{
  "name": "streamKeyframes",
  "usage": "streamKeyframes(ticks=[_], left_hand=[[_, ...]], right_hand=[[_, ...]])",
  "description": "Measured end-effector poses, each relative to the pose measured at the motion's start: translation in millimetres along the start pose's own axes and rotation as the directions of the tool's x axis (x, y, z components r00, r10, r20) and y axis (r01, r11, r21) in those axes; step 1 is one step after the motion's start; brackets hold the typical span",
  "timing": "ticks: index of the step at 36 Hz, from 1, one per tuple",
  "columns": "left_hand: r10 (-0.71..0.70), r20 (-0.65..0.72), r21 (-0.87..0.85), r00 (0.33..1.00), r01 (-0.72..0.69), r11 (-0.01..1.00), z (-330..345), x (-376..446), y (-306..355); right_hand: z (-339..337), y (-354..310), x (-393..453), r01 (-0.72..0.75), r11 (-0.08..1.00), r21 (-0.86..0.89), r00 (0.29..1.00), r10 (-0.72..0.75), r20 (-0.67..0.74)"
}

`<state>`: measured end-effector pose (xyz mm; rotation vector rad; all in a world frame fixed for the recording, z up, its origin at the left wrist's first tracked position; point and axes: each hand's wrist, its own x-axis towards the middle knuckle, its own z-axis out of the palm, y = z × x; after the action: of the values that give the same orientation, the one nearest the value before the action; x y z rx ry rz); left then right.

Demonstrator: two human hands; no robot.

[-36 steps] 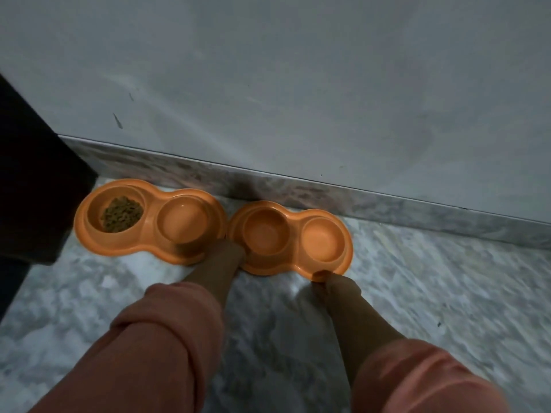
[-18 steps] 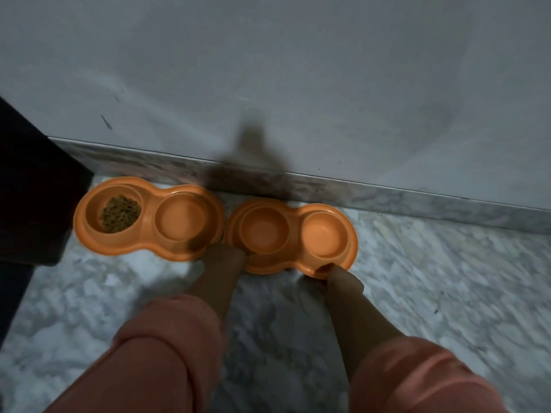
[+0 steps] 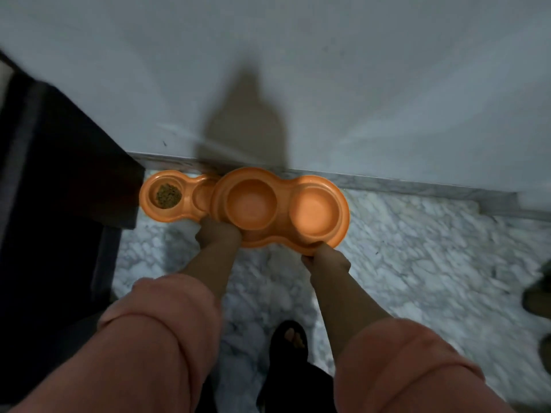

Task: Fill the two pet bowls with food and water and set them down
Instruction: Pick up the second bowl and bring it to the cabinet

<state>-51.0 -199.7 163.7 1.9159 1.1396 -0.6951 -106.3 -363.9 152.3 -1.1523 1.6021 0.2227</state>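
Two orange double pet bowls are in view. The right one point(image 3: 283, 180) is lifted off the marble floor, both of its wells empty, and it overlaps the right well of the other. My left hand point(image 3: 216, 234) grips its near left rim. My right hand point(image 3: 326, 259) grips its near right rim. The left double bowl point(image 3: 149, 201) stays on the floor by the wall, with brown kibble point(image 3: 168, 195) in its left well; its right well is partly hidden.
A grey wall with a marble skirting point(image 3: 417, 183) runs behind the bowls. A dark cabinet point(image 3: 59, 174) stands at the left. My sandalled foot point(image 3: 290, 341) is on the marble floor point(image 3: 417, 248) below. A dark object point(image 3: 536, 296) sits at the right edge.
Both hands have lifted the right double bowl off the floor toward me; it now overlaps the left bowl. The view has risen and my foot has come into sight.
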Motion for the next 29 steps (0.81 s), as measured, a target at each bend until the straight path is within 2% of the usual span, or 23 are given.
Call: streamKeyframes(ticks=[2,8,17,23,27,29], left_hand=[[-0.020,-0.036,-0.056,0.999,0.018,0.998,-26.2,-34.2,8.3],[-0.069,-0.070,-0.193,0.995,0.054,0.980,-97.6,-131.9,23.1],[0.068,-0.032,-0.091,0.997,-0.070,0.993,-222.2,-269.6,27.3],[0.155,-0.091,-0.015,0.984,-0.157,0.988,-288.0,-340.9,17.7],[0.231,-0.134,0.088,0.964,-0.221,0.971,-326.0,-384.7,2.5],[0.226,-0.127,0.064,0.966,-0.219,0.974,-345.2,-409.4,-16.9]], right_hand=[[-17.9,-10.3,-40.4,-0.011,1.000,0.010,1.000,0.011,0.012],[-76.1,-31.1,-152.4,0.004,0.992,-0.125,0.999,0.001,0.040],[-161.4,-49.1,-315.5,0.021,1.000,0.019,0.997,-0.022,0.080],[-204.2,-52.5,-407.8,0.133,0.985,0.113,0.978,-0.149,0.143],[-232.3,-44.2,-455.3,0.263,0.963,0.052,0.950,-0.268,0.162],[-252.3,-31.8,-477.8,0.344,0.939,-0.014,0.926,-0.337,0.171]])
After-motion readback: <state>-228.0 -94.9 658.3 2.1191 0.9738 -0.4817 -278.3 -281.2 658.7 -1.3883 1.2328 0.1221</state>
